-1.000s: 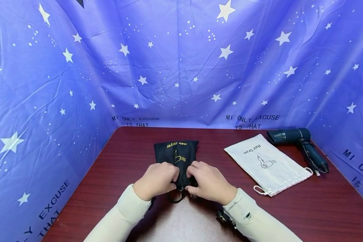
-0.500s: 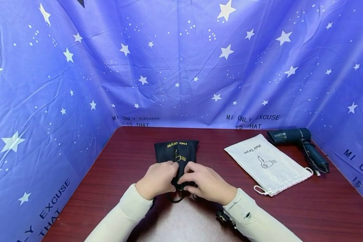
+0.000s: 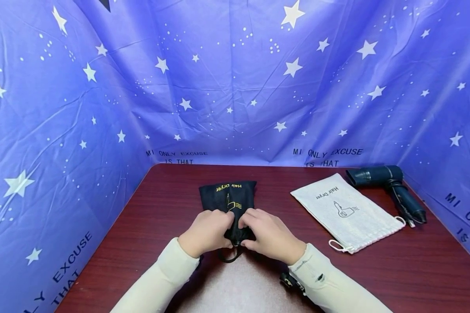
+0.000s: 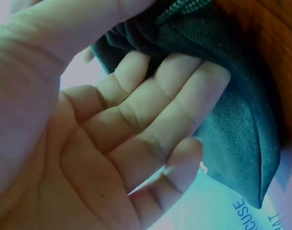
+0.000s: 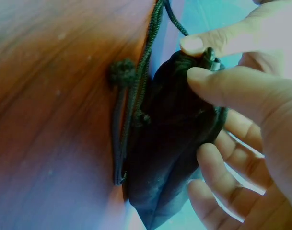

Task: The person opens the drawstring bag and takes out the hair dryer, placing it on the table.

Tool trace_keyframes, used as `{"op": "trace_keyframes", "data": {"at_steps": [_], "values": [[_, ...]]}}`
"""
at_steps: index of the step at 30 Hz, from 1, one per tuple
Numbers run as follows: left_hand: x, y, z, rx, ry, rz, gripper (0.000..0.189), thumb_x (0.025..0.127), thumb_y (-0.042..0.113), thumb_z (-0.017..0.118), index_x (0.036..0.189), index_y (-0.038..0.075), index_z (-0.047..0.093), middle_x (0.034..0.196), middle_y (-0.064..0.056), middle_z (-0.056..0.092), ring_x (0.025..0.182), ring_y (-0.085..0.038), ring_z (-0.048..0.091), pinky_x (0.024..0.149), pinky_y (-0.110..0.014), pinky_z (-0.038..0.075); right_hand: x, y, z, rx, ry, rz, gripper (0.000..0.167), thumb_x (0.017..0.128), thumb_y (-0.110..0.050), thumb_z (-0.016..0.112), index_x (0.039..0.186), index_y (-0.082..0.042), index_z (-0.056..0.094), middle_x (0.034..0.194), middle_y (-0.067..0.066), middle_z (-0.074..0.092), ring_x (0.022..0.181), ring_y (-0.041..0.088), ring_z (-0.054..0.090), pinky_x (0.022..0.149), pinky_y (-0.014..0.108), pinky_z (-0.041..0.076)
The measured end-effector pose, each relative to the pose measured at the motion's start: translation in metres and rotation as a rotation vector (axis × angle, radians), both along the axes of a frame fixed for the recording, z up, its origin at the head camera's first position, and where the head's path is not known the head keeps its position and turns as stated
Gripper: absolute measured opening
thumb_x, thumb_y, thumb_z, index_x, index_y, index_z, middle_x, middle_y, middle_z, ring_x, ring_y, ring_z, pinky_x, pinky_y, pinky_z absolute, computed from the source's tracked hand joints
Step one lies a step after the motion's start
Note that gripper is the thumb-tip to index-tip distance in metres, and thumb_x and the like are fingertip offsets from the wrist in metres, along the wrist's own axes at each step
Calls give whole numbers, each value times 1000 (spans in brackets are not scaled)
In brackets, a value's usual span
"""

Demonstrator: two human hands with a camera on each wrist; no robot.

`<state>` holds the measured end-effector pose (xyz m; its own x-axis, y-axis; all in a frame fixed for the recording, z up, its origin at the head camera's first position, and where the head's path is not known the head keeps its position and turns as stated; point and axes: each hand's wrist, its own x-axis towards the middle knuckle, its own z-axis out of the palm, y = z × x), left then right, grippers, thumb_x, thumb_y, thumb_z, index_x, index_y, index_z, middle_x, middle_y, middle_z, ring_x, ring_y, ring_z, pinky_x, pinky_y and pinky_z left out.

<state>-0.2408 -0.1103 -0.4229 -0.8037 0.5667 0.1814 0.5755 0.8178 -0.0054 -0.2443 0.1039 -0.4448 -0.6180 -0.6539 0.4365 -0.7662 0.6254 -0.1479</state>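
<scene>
A black drawstring bag (image 3: 216, 199) with yellow "Hair Dryer" lettering and a dryer drawing lies on the table, its mouth toward me. My left hand (image 3: 206, 230) pinches one side of the gathered mouth, its fingers bent against the cloth (image 4: 239, 127) in the left wrist view. Opposite it, my right hand (image 3: 273, 237) grips the other side, with the thumb on the bunched fabric and fingers behind the bag (image 5: 169, 139) in the right wrist view. A knotted black cord (image 5: 149, 52) hangs from the mouth there. The bag's contents are hidden.
On the right of the dark red table (image 3: 160, 187) lies a white drawstring bag (image 3: 329, 208) printed "Hair Dryer". Beyond it rests a dark hair dryer (image 3: 376, 174) with its cord bundled along the handle. A blue star-patterned curtain (image 3: 227, 78) surrounds the table.
My right hand's fingers, reaching left across the bag's mouth half a second ago, have drawn back to its right side. The left hand has shifted slightly right. The black bag stays in place.
</scene>
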Motion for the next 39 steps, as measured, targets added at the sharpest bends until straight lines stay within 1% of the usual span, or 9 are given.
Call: {"op": "trace_keyframes", "data": {"at_steps": [6,10,17,21,24,27,31,35,39], "values": [[0,-2,3,28,-20,-17,42,64,33,94,72,23,54,59,15,49,55,-5,48,49,-29,39,1,1,3,-31,-29,25,37,72,-27,94,97,-22,68,93,-12,61,84,5,55,74,26,53],[1,-4,8,88,-37,-27,38,66,31,92,72,22,55,58,15,45,54,-4,43,49,-28,36,0,2,9,-73,-79,36,32,75,-23,93,98,-20,72,92,-11,63,82,5,59,74,24,52],[-1,-8,17,242,-53,-12,29,73,34,91,84,24,65,68,17,58,63,-1,53,58,-24,44,-4,10,22,-216,-149,43,27,82,-19,89,107,-17,80,97,-11,71,76,5,64,68,20,52],[0,-8,23,360,-74,7,25,76,31,90,90,23,70,77,14,66,71,-2,60,65,-24,50,-6,14,28,-323,-184,41,25,84,-16,87,109,-16,82,97,-9,73,72,3,61,62,25,54],[0,-8,27,447,-89,13,23,78,28,89,91,21,71,80,11,70,74,-3,64,68,-25,52,-6,16,32,-391,-209,26,23,85,-15,86,108,-16,83,97,-9,73,73,2,61,62,30,56],[0,-7,29,513,-109,17,22,79,25,88,92,20,71,80,9,71,75,-3,66,70,-25,53,-6,16,34,-441,-236,5,22,85,-14,87,106,-17,83,95,-11,71,76,2,63,64,26,57],[1,-7,31,567,-145,23,21,79,23,88,91,19,70,80,10,70,75,-3,65,70,-25,53,-6,16,35,-481,-253,-11,21,83,-13,87,104,-18,84,94,-13,70,77,1,66,66,22,57],[-1,-8,32,600,-172,16,20,80,21,88,86,22,69,77,13,69,71,-1,64,67,-24,52,-7,17,35,-493,-232,-10,20,83,-13,88,101,-20,84,93,-15,71,76,1,66,65,22,57],[-2,-9,32,600,-162,-19,21,81,21,86,79,25,66,72,16,66,66,0,61,63,-23,50,-8,19,36,-492,-209,2,18,83,-13,88,100,-21,85,93,-16,72,78,1,66,66,21,56]]}}
